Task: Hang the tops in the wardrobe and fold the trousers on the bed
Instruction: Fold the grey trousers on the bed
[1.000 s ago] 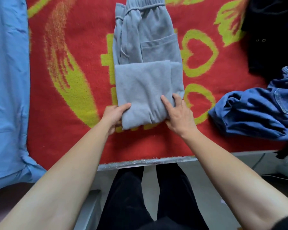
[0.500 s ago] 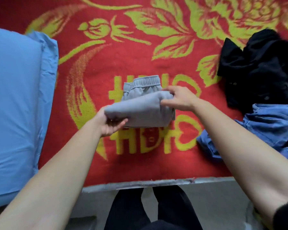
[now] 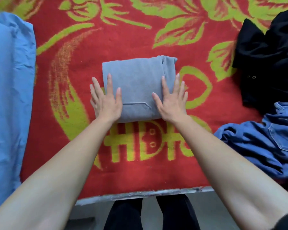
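Head view: the folded grey trousers [image 3: 136,83] lie as a compact rectangular bundle on the red blanket [image 3: 140,176] with its yellow-green pattern, and everything else is placed from that bundle. A pocket seam [image 3: 136,103] runs across its near part. Its left edge is straight and tidy. At its far right corner, loose layers of cloth stick out a little past the fold.

The left hand [image 3: 106,103] lies flat over the bundle's near left edge, fingers straight and spread. The inner fingers press on the grey cloth and the outer ones reach past the edge onto the blanket. The right hand [image 3: 171,103] lies flat in the same way over the near right edge, some fingers on the cloth and some beyond it. The two hands are apart, with the middle of the bundle bare between them, and neither one grips anything.

Open blanket surrounds the bundle on every side. Left of it, past a broad strip of blanket, lies light blue bedding [image 3: 8,97]. To the right and farther away is a crumpled black garment [image 3: 269,60]. To the right and nearer is a heaped blue denim garment [image 3: 259,146]. Neither garment touches the bundle. On the near side, a wide stretch of blanket runs to the bed edge [image 3: 140,195], which shows as a pale strip. Below that strip are the person's legs [image 3: 123,213] in black.
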The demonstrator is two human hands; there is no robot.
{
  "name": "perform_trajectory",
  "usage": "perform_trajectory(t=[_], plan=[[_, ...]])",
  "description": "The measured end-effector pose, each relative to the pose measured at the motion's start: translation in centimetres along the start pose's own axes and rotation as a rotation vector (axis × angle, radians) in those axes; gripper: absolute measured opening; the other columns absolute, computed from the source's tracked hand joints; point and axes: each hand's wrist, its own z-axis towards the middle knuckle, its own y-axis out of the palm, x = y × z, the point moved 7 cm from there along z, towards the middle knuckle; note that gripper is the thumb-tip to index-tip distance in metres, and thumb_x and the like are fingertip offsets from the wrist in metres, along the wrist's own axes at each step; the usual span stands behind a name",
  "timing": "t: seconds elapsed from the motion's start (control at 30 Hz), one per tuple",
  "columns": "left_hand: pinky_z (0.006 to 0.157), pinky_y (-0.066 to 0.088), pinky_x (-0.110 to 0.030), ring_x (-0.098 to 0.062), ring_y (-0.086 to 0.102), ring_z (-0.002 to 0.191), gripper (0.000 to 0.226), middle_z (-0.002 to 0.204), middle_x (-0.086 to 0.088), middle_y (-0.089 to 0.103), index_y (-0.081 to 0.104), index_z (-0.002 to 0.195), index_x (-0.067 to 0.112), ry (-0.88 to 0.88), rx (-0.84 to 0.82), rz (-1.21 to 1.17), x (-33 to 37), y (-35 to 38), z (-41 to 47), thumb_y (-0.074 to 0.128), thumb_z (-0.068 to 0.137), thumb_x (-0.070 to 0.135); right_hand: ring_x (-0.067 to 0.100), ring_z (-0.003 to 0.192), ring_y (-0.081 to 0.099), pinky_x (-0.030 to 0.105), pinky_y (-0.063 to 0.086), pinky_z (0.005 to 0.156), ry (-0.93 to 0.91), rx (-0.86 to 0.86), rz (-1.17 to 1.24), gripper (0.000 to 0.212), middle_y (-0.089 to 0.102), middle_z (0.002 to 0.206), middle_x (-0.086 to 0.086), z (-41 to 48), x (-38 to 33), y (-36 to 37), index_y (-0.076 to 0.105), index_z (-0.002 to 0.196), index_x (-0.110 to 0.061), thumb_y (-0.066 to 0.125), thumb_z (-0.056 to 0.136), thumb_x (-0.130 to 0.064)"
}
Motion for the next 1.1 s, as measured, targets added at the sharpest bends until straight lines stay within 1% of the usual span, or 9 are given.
perform_trajectory(t=[0.17, 0.33, 0.43, 0.53, 0.63, 0.73, 0.87, 0.97, 1.1], plan=[[0.118, 0.001, -0.062, -0.03, -0.013, 0.152, 0.069, 0.164, -0.01, -0.02, -0.019, 0.15, 0.047, -0.035, -0.31, 0.129, -0.1, 8.3, 2.5, 0.016, 0.096, 0.07, 0.043, 0.15, -0.02, 0.068, -0.004, 0.117, 0.139, -0.218, 0.017, 0.08, -0.028, 0.164, 0.002, 3.5, 3.2, 6.2, -0.018, 0.151, -0.053, 0.024, 0.089, -0.081], [0.116, 0.008, -0.06, -0.031, -0.002, 0.152, 0.076, 0.165, -0.013, -0.008, -0.015, 0.153, 0.044, -0.04, -0.184, 0.073, -0.2, 8.5, 2.4, 0.028, 0.095, 0.069, 0.041, 0.151, -0.015, 0.065, -0.005, 0.117, 0.14, -0.112, 0.105, 0.085, -0.019, 0.166, 0.002, 3.4, 3.2, 6.6, -0.014, 0.153, -0.05, 0.032, 0.088, -0.081], [0.119, 0.019, -0.045, -0.03, 0.024, 0.147, 0.103, 0.162, -0.014, 0.018, 0.0, 0.158, 0.026, -0.113, 0.016, -0.32, -1.0, 6.9, 1.3, 0.062, 0.085, 0.063, 0.033, 0.151, 0.01, 0.052, 0.014, 0.119, 0.194, 0.036, 0.356, 0.105, 0.005, 0.166, 0.007, 2.0, 2.7, 4.9, -0.001, 0.159, -0.035, 0.062, 0.083, -0.069], [0.106, 0.046, -0.041, -0.02, 0.059, 0.121, 0.117, 0.138, -0.002, 0.054, 0.031, 0.143, 0.02, -0.438, -0.057, -0.81, -3.6, 7.7, 0.9, 0.084, 0.051, 0.069, 0.028, 0.142, 0.033, 0.042, 0.029, 0.114, 0.351, 0.013, 0.626, 0.114, 0.024, 0.155, 0.009, 1.5, 3.5, 4.4, 0.014, 0.157, -0.025, 0.083, 0.07, -0.052], [0.083, 0.059, -0.047, -0.021, 0.072, 0.098, 0.103, 0.119, -0.004, 0.069, 0.047, 0.132, 0.015, -0.559, -0.311, -1.036, -4.0, 8.2, 1.1, 0.094, 0.047, 0.05, 0.021, 0.127, 0.045, 0.038, 0.04, 0.109, 0.506, -0.13, 0.77, 0.109, 0.037, 0.143, 0.004, 1.4, 4.7, 5.0, 0.032, 0.147, -0.024, 0.082, 0.054, -0.051], [0.082, 0.059, -0.045, -0.026, 0.072, 0.095, 0.073, 0.116, -0.013, 0.072, 0.064, 0.125, 0.009, -0.552, -0.537, -1.106, -3.2, 8.2, -0.7, 0.087, 0.061, 0.034, 0.022, 0.103, 0.066, 0.039, 0.057, 0.089, 0.535, -0.279, 0.888, 0.082, 0.068, 0.118, 0.002, 0.5, 4.6, 4.9, 0.059, 0.122, -0.022, 0.075, 0.044, -0.043], [0.074, 0.057, -0.042, -0.029, 0.069, 0.086, 0.064, 0.104, -0.014, 0.073, 0.071, 0.113, 0.007, -0.58, -0.479, -1.216, -2.8, 5.2, -5.8, 0.081, 0.054, 0.029, 0.024, 0.086, 0.07, 0.034, 0.051, 0.07, 0.463, -0.42, 0.935, 0.053, 0.076, 0.097, 0.004, -4.0, 3.4, 2.4, 0.07, 0.097, -0.018, 0.073, 0.046, -0.034], [0.067, 0.057, -0.036, -0.028, 0.068, 0.085, 0.054, 0.096, -0.012, 0.072, 0.071, 0.107, 0.008, -0.571, -0.432, -1.28, -2.5, 1.2, -9.8, 0.079, 0.057, 0.027, 0.024, 0.089, 0.069, 0.035, 0.05, 0.073, 0.359, -0.435, 0.961, 0.051, 0.076, 0.098, 0.004, -7.8, 1.9, -1.5, 0.067, 0.102, -0.02, 0.072, 0.052, -0.029], [0.073, 0.059, -0.035, -0.026, 0.069, 0.088, 0.028, 0.097, -0.009, 0.073, 0.072, 0.103, 0.012, -0.5, -0.442, -1.397, 0.0, -5.2, -15.0, 0.071, 0.076, 0.018, 0.018, 0.081, 0.068, 0.031, 0.051, 0.066, 0.213, -0.389, 0.952, 0.046, 0.072, 0.09, 0.0, -11.5, -0.7, -8.8, 0.061, 0.101, -0.021, 0.071, 0.056, -0.025]])
